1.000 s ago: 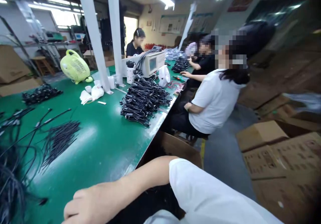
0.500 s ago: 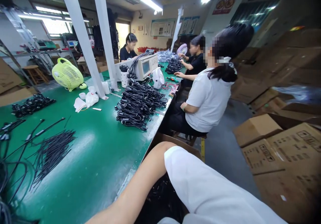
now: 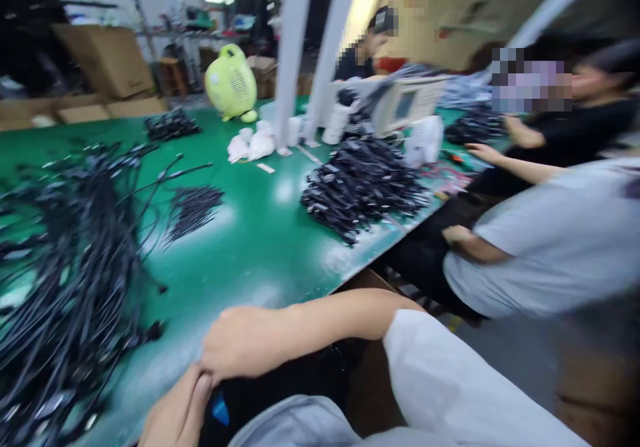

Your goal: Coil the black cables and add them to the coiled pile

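Observation:
My right hand [image 3: 245, 340] lies at the near edge of the green table [image 3: 260, 247], fingers curled down in a closed grip. My left hand [image 3: 173, 417] sits just below it, fingers pressed together and touching the right hand's fingertips. Between and under both hands is a dark object with a small blue spot [image 3: 220, 408]; I cannot make out what it is. A big tangle of black cables [image 3: 65, 287] spreads over the table just left of my hands. The picture is smeared by motion.
A heap of bundled black cables [image 3: 363, 183] lies mid-table, thin black ties [image 3: 193, 207] beside it. Further back stand a yellow-green fan [image 3: 231, 80], white posts [image 3: 290, 53] and a tester box [image 3: 405, 103]. A person in a pale shirt [image 3: 550, 240] sits to the right.
The view has swung left and down. My right hand has come back into sight at the table edge, my left hand has appeared under it, and the cable tangle now fills the left.

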### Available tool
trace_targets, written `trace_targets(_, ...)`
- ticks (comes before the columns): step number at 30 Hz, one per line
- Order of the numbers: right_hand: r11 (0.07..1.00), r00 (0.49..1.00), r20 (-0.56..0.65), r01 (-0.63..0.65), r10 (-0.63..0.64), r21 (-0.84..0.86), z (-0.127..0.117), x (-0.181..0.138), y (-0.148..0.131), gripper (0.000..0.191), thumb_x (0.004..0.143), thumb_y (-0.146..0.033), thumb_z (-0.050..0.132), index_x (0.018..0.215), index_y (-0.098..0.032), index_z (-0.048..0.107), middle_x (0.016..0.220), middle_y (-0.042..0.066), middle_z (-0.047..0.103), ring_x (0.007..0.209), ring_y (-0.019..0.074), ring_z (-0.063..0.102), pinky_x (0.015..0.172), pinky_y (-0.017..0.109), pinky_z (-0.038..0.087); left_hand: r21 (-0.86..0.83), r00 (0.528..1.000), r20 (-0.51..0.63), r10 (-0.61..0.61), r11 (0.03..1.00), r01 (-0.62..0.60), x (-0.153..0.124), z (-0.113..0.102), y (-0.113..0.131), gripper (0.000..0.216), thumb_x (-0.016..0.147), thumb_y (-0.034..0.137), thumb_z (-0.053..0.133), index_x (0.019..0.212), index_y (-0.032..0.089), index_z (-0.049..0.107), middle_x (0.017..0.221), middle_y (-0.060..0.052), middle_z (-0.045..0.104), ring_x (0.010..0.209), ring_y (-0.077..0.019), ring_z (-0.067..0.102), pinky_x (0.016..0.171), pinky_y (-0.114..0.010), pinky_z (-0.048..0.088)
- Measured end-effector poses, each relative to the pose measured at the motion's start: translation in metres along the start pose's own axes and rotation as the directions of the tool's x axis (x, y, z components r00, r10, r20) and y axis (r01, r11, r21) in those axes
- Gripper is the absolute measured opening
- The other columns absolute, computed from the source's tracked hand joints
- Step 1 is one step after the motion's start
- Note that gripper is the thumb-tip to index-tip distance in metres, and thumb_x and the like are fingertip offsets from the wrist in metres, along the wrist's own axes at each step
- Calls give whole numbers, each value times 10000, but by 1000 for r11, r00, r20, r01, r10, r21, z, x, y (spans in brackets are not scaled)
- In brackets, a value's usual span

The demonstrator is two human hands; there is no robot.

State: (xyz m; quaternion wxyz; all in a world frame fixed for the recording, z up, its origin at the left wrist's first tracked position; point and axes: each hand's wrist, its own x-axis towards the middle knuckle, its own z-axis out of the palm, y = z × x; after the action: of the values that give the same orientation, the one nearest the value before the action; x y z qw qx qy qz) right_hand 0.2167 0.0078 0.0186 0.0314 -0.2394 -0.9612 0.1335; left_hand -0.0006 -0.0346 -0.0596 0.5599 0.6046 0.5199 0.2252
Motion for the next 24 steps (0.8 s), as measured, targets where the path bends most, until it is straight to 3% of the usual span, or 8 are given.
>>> trace_targets(2,997,992,-120,-16,25,77,-9,-11,19,303,962,-381,493,1065,-137,641,1023,86,692,929,195,639,724,310,494,-29,994,-94,-64,998,61,1,0,10,193,879,429,597,943,263,672,863,-20,664,784,-203,621,667,-300,514)
trace_targets(4,972,941,-283,-132,185,194,-19,-18,59,318,963,-374,502,1167,-154,607,1119,74,673,1049,175,609,855,293,495,-54,994,-73,-77,996,73,10,-3,21,303,897,486,534,795,221,638,574,18,512,553,-155,494,549,-264,410)
trace_targets(7,876,780,-403,-454,479,163,-31,-10,140,276,975,-232,444,1153,-155,640,1135,95,665,1079,193,595,966,350,455,-152,992,-122,-16,988,-2,24,-6,35,408,906,553,462,784,185,587,539,42,412,499,-119,382,507,-243,311)
trace_targets(9,750,657,-430,-657,619,77,-37,3,190,322,953,-175,450,1223,-119,616,1211,140,626,1127,217,565,989,367,432,-182,988,-154,10,983,-38,28,-3,39,425,904,570,451,800,176,572,554,44,415,506,-113,383,514,-242,308)
trace_targets(11,703,619,-444,-710,648,36,-38,18,222,333,934,-162,472,1222,-88,621,1242,175,595,1113,235,554,958,373,431,-210,987,-162,13,976,-47,28,1,38,428,907,573,449,808,173,562,553,47,413,503,-110,388,519,-243,312)
trace_targets(12,706,628,-441,-708,641,18,-38,24,230,308,923,-163,492,1179,-87,646,1222,177,601,1080,236,557,932,367,434,-233,986,-164,8,971,-47,27,2,36,429,906,576,451,808,173,558,549,51,407,498,-107,384,517,-243,310)
trace_targets(16,727,667,-442,-685,600,-47,-30,38,227,236,918,-183,498,976,-108,714,1116,164,628,969,233,542,831,346,417,-352,986,-164,-24,935,-35,27,2,32,444,883,602,486,789,171,543,531,62,380,480,-93,359,496,-235,291)
trace_targets(24,634,557,-534,-772,636,-50,-37,12,185,359,972,-225,370,1036,-142,714,1105,132,612,936,213,548,770,317,396,-532,990,-140,-21,845,-57,33,-2,42,420,842,569,591,791,155,543,554,75,365,470,-63,352,471,-208,286)
